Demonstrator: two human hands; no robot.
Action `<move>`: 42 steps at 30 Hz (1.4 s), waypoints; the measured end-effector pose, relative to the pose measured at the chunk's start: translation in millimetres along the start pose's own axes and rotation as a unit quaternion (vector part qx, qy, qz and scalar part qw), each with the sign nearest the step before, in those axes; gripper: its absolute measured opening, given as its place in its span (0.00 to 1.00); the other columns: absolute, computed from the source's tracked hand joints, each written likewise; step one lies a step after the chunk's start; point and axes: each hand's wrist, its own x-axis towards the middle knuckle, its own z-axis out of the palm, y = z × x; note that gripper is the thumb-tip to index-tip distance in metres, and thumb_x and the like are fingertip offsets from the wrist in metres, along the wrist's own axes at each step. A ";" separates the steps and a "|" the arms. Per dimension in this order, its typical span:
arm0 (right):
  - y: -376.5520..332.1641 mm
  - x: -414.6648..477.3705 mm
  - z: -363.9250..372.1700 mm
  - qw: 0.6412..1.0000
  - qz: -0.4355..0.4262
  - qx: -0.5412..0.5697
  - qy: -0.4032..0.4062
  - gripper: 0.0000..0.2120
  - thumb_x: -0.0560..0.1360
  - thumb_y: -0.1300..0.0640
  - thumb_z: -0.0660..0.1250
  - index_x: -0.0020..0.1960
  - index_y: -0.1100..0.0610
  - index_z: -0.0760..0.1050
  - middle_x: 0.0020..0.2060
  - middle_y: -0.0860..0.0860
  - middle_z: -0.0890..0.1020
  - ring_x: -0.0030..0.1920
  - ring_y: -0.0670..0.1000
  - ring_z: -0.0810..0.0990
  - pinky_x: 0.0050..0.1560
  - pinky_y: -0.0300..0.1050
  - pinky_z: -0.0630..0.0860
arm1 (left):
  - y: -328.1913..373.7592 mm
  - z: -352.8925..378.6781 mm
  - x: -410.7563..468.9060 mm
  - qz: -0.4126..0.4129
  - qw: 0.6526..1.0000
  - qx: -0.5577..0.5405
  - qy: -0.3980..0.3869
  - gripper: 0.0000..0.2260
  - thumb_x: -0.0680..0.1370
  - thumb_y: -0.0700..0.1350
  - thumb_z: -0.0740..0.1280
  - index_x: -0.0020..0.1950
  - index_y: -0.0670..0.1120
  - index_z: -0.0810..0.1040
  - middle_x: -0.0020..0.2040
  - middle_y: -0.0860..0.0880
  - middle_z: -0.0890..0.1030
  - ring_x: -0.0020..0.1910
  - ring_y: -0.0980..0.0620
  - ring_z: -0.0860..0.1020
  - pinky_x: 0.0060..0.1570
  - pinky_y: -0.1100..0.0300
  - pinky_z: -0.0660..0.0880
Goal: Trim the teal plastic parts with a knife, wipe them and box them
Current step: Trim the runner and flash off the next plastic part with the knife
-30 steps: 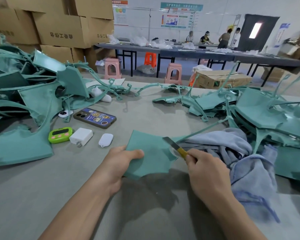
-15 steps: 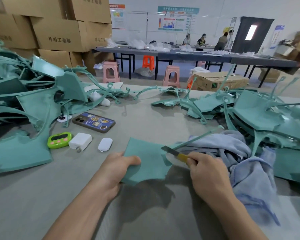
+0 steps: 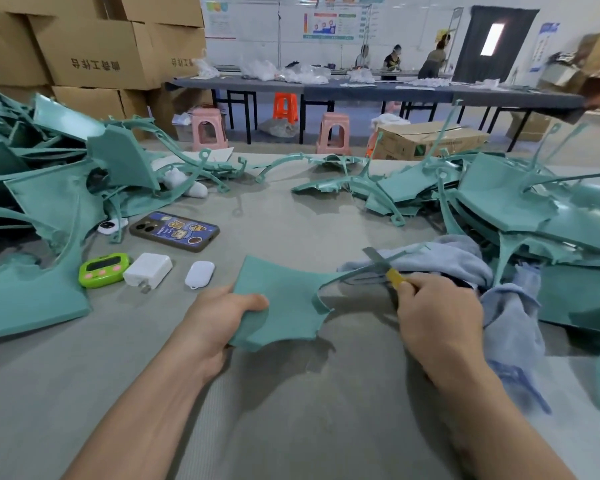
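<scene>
My left hand (image 3: 219, 323) grips the near-left edge of a flat teal plastic part (image 3: 281, 303), thumb on top, holding it just above the grey table (image 3: 291, 410). A thin teal runner still attached to the part stretches right over the cloth. My right hand (image 3: 437, 317) is closed on a yellow-handled utility knife (image 3: 383, 266), whose blade points up and left, crossing that runner. A blue-grey cloth (image 3: 499, 306) lies bunched under and right of my right hand. Heaps of teal parts lie at the left (image 3: 42, 202) and right (image 3: 516, 209).
A phone (image 3: 174, 232), a green timer (image 3: 104, 269), a white charger (image 3: 148, 270) and a small white case (image 3: 200, 274) lie left of the held part. Cardboard boxes (image 3: 97, 53) are stacked at back left. Stools, long tables and people stand farther off.
The knife has slid right along the runner, away from the part's flat edge. A gap now shows between the part's body and the runner. My left hand keeps its grip.
</scene>
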 end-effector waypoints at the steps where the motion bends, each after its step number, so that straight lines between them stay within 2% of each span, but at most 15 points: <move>1: 6.6 3.0 -4.7 0.999 0.018 -0.014 0.022 0.17 0.82 0.54 0.61 0.34 0.52 0.76 0.34 0.54 0.82 0.35 0.58 0.69 0.43 0.50 0.65 | 0.6 -0.3 0.0 0.004 1.000 0.006 0.001 0.06 0.74 0.34 0.71 0.50 0.40 0.84 0.44 0.41 0.87 0.39 0.42 0.85 0.40 0.52 0.80; 4: 6.3 2.3 -8.3 0.998 0.013 0.006 0.065 0.17 0.81 0.54 0.62 0.35 0.55 0.77 0.33 0.56 0.82 0.34 0.59 0.71 0.39 0.50 0.65 | 0.5 0.2 0.7 0.007 1.000 0.017 0.006 0.07 0.75 0.33 0.70 0.50 0.40 0.84 0.44 0.42 0.87 0.39 0.43 0.85 0.39 0.53 0.81; 8: -14.2 -11.4 8.3 0.993 -0.110 0.039 -0.031 0.18 0.80 0.54 0.64 0.32 0.55 0.72 0.27 0.52 0.78 0.33 0.59 0.75 0.40 0.47 0.62 | 2.0 -2.4 3.8 0.002 1.000 0.014 0.007 0.05 0.74 0.33 0.70 0.49 0.39 0.84 0.42 0.41 0.87 0.34 0.45 0.84 0.32 0.58 0.79; 14: 5.9 3.1 -4.9 0.999 -0.013 -0.034 0.035 0.16 0.81 0.58 0.61 0.35 0.55 0.75 0.34 0.58 0.83 0.37 0.63 0.77 0.45 0.51 0.65 | -2.4 -9.4 7.7 0.002 1.000 0.015 0.007 0.04 0.74 0.32 0.70 0.46 0.39 0.82 0.38 0.43 0.86 0.30 0.47 0.83 0.25 0.59 0.78; 17: -2.1 -6.0 -1.6 0.997 -0.060 0.046 0.009 0.17 0.81 0.55 0.63 0.33 0.55 0.72 0.28 0.53 0.78 0.34 0.62 0.74 0.38 0.50 0.62 | -2.5 -6.1 8.1 0.000 1.000 0.017 0.006 0.04 0.74 0.32 0.70 0.45 0.39 0.82 0.36 0.43 0.86 0.28 0.48 0.83 0.24 0.60 0.77; 20: -15.7 -11.6 10.5 0.992 -0.118 0.019 -0.038 0.20 0.81 0.55 0.62 0.30 0.52 0.68 0.26 0.50 0.74 0.32 0.56 0.70 0.42 0.48 0.60 | -0.6 -7.2 7.6 -0.004 1.000 0.013 0.002 0.04 0.74 0.32 0.70 0.46 0.39 0.82 0.36 0.43 0.86 0.27 0.48 0.83 0.22 0.60 0.76; 24: 5.4 7.9 -1.3 0.996 -0.004 -0.085 0.005 0.15 0.82 0.54 0.60 0.40 0.53 0.80 0.35 0.56 0.82 0.38 0.60 0.78 0.47 0.50 0.66 | -0.4 -7.3 6.0 0.000 1.000 0.023 0.008 0.05 0.74 0.32 0.70 0.48 0.39 0.83 0.39 0.43 0.87 0.30 0.47 0.84 0.28 0.59 0.78; 26: 11.9 8.2 -5.9 0.994 0.037 -0.093 0.040 0.15 0.80 0.56 0.61 0.36 0.51 0.76 0.26 0.50 0.72 0.31 0.56 0.69 0.47 0.50 0.57 | -1.9 -3.4 4.7 -0.001 1.000 0.025 0.008 0.05 0.74 0.33 0.71 0.48 0.40 0.83 0.39 0.43 0.87 0.32 0.47 0.84 0.30 0.58 0.79; 28: 6.9 6.5 -6.6 0.993 0.039 -0.088 0.068 0.18 0.80 0.57 0.61 0.31 0.50 0.68 0.24 0.46 0.62 0.28 0.50 0.59 0.45 0.49 0.51 | -3.2 0.0 4.3 -0.007 1.000 0.030 0.008 0.05 0.73 0.34 0.71 0.48 0.40 0.84 0.40 0.44 0.87 0.32 0.47 0.84 0.28 0.59 0.78; 31: 11.5 11.3 -7.1 0.991 0.060 -0.070 0.101 0.14 0.81 0.57 0.60 0.37 0.53 0.76 0.26 0.47 0.61 0.29 0.52 0.59 0.46 0.50 0.52 | -4.2 -3.3 5.7 -0.005 0.999 0.024 0.020 0.05 0.73 0.34 0.72 0.48 0.41 0.83 0.38 0.45 0.87 0.31 0.48 0.84 0.29 0.60 0.77; 34: 23.5 17.2 -10.2 0.985 0.080 0.001 0.152 0.12 0.81 0.58 0.60 0.44 0.56 0.81 0.29 0.54 0.74 0.31 0.58 0.68 0.51 0.53 0.61 | -4.0 -11.2 8.2 0.004 0.999 -0.001 0.043 0.05 0.74 0.33 0.71 0.47 0.42 0.82 0.38 0.46 0.87 0.31 0.49 0.84 0.33 0.58 0.79; 36: 21.5 12.0 -10.6 0.984 0.059 0.066 0.154 0.11 0.81 0.57 0.61 0.48 0.56 0.82 0.38 0.58 0.82 0.40 0.63 0.75 0.48 0.52 0.66 | -3.3 -11.3 7.7 0.024 0.999 -0.012 0.043 0.06 0.74 0.33 0.71 0.48 0.42 0.83 0.40 0.47 0.87 0.33 0.49 0.85 0.35 0.56 0.80; 37: 17.7 8.3 -9.4 0.983 0.039 0.105 0.144 0.11 0.80 0.56 0.62 0.48 0.56 0.83 0.39 0.55 0.83 0.43 0.61 0.77 0.45 0.50 0.68 | -3.2 -9.6 6.7 0.044 0.998 -0.008 0.037 0.06 0.75 0.34 0.71 0.49 0.43 0.83 0.41 0.47 0.87 0.35 0.49 0.85 0.36 0.56 0.80; 39: 7.4 2.1 -6.1 0.974 0.012 0.196 0.111 0.10 0.78 0.55 0.63 0.42 0.52 0.82 0.32 0.47 0.82 0.36 0.48 0.76 0.38 0.47 0.67 | -4.0 -5.0 4.4 0.095 0.995 0.011 0.016 0.07 0.76 0.35 0.71 0.50 0.45 0.84 0.44 0.49 0.88 0.39 0.51 0.85 0.39 0.57 0.81; 42: -2.5 -1.9 -0.4 0.954 -0.001 0.300 0.026 0.13 0.79 0.55 0.67 0.37 0.47 0.82 0.31 0.44 0.83 0.34 0.46 0.77 0.36 0.47 0.72 | -6.1 -0.9 1.2 0.166 0.985 0.046 -0.007 0.09 0.77 0.35 0.71 0.47 0.49 0.85 0.44 0.52 0.87 0.42 0.54 0.84 0.45 0.58 0.81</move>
